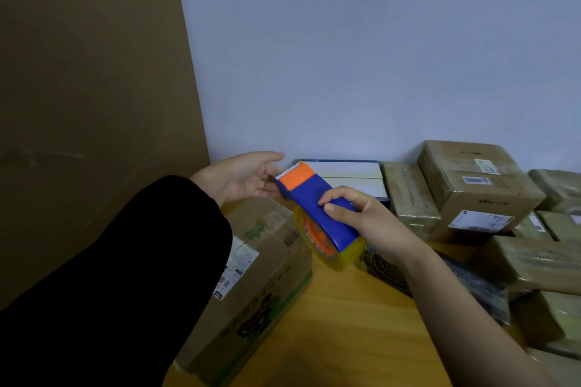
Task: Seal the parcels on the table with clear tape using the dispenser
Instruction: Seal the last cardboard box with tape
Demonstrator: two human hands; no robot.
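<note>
Against a pale wall, above the wooden desk (339,317), the right hand (355,217) grasps the blue tape dispenser (317,201); the left hand (245,177), released, fingers straight, hovers just beside its serrated end, parcels (471,185) to the right.

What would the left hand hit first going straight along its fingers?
The left hand likely meets the toothed orange end of the tape dispenser, held by the right hand; depth unclear.

I see a yellow wooden tabletop (339,330). A cardboard box (264,273) with green print sits on its left, a white box (349,174) lies by the back wall, and taped brown parcels (534,258) pile up on the right.
</note>
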